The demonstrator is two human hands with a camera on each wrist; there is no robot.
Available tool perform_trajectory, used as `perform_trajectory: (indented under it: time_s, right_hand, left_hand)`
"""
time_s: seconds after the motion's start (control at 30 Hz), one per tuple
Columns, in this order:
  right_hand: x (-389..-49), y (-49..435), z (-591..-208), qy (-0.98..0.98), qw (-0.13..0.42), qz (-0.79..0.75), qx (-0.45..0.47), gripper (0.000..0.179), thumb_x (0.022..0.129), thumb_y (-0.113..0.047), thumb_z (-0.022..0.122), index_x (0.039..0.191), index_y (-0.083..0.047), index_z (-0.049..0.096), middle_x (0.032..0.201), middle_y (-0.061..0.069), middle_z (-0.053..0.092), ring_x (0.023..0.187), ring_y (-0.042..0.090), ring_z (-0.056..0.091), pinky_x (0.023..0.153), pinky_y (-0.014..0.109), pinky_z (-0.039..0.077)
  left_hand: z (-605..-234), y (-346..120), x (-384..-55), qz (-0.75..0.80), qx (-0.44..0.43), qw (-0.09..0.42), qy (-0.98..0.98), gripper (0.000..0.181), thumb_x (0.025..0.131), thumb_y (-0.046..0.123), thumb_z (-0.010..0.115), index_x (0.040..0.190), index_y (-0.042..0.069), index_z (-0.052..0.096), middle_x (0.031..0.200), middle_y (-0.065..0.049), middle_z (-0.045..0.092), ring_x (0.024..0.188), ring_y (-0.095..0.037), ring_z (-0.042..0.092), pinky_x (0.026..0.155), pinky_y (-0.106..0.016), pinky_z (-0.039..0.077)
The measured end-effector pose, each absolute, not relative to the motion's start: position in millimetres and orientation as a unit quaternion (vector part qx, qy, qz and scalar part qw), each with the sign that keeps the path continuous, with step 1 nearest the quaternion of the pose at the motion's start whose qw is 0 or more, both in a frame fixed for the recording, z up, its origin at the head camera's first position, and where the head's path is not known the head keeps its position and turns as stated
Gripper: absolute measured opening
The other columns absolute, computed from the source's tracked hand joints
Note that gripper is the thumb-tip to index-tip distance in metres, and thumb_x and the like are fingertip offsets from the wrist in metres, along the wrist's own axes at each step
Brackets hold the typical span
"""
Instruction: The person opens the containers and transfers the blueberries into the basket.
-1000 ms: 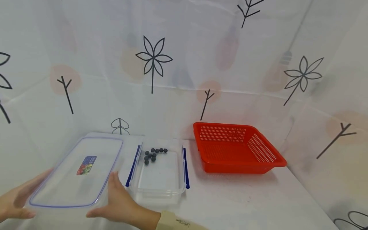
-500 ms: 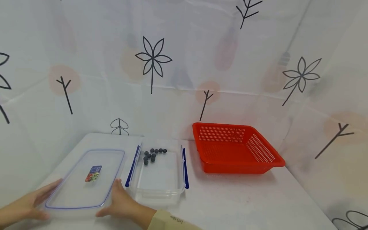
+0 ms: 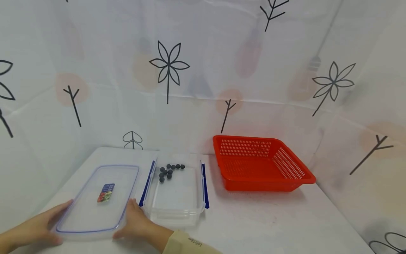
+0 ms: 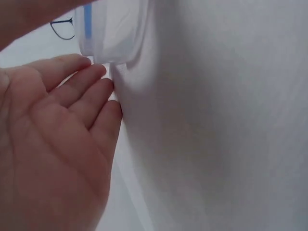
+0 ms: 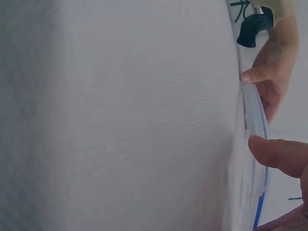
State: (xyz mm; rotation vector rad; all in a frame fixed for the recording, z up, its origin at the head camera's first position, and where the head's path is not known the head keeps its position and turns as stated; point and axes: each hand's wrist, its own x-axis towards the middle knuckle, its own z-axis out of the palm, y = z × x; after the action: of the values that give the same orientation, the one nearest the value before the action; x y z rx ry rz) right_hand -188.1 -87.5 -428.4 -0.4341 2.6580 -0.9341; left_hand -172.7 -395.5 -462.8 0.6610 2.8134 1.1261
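A clear plastic lid (image 3: 85,211) with a blue rim line and a small printed label (image 3: 106,192) lies at the left of the white table. My left hand (image 3: 39,225) is at its near left side; in the left wrist view the fairly straight fingers (image 4: 96,103) reach the edge of the clear plastic (image 4: 120,33). On the opposite long side is my right hand (image 3: 137,222), its thumb (image 5: 279,154) touching the edge in the right wrist view. Just right of the lid stands an uncovered clear container (image 3: 176,214) with several dark blueberries (image 3: 165,172) inside.
Blue side latches (image 3: 206,192) hang outward from the container. A red slotted basket (image 3: 257,185) stands at the back right. Behind the table (image 3: 241,225) rises a white cloth (image 3: 196,53) printed with plants.
Both hands have lowered the lid and shifted it slightly right, closer to the container. During the last half second it has moved only a little. Container and basket stay put.
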Motion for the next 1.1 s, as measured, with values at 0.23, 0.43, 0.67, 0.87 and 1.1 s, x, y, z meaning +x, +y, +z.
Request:
perform_trajectory:
  time_s: [0.23,0.43,0.67,0.87,1.1]
  right_hand:
    - [-186,-82,-422,0.911,0.158,-0.344,-0.164,0.094,0.063,-0.027,0.086,0.14,-0.008,0.035,0.145,0.004,0.035,0.132,0.015,0.032,0.107,0.027,0.029]
    - [-177,-71,-409,0.891,0.161,-0.377,-0.195,0.084,0.065,-0.022,0.085,0.137,-0.01,0.042,0.137,0.002,0.045,0.124,0.013,0.042,0.102,0.026,0.035]
    - [-158,-52,-388,0.844,0.198,-0.441,-0.232,0.071,0.073,-0.015,0.08,0.135,-0.014,0.047,0.13,-0.007,0.051,0.111,0.01,0.052,0.09,0.023,0.045]
    - [-145,-29,-372,0.797,0.222,-0.493,-0.269,0.064,0.079,-0.014,0.074,0.137,-0.016,0.045,0.132,-0.012,0.047,0.112,0.01,0.053,0.088,0.021,0.047]
    - [-135,-5,-362,0.768,0.195,-0.536,-0.293,0.058,0.081,-0.014,0.072,0.134,-0.015,0.049,0.13,-0.012,0.049,0.112,0.007,0.051,0.091,0.021,0.044]
  left_hand:
    - [-460,-390,-170,0.346,0.216,0.005,0.913,0.117,0.06,0.002,0.078,0.145,-0.002,-0.002,0.137,-0.044,0.009,0.102,0.034,0.001,0.08,0.007,-0.005]
    - [-440,-381,-169,0.316,0.149,0.03,0.937,0.104,0.069,0.011,0.079,0.141,-0.012,0.007,0.131,-0.049,0.016,0.133,-0.043,0.011,0.106,-0.056,0.017]
    - [-419,-355,-172,0.327,0.119,-0.045,0.936,0.076,0.083,0.022,0.071,0.139,-0.008,0.03,0.137,-0.011,0.046,0.116,0.014,0.033,0.079,0.001,0.033]
    - [-401,-325,-174,0.409,0.11,-0.083,0.902,0.064,0.086,0.017,0.068,0.136,-0.006,0.035,0.121,0.001,0.057,0.097,0.02,0.041,0.073,-0.008,0.046]
    - [-386,-287,-178,0.483,0.114,-0.1,0.863,0.055,0.088,0.015,0.065,0.134,-0.001,0.041,0.108,0.024,0.055,0.095,0.007,0.055,0.073,-0.016,0.051]
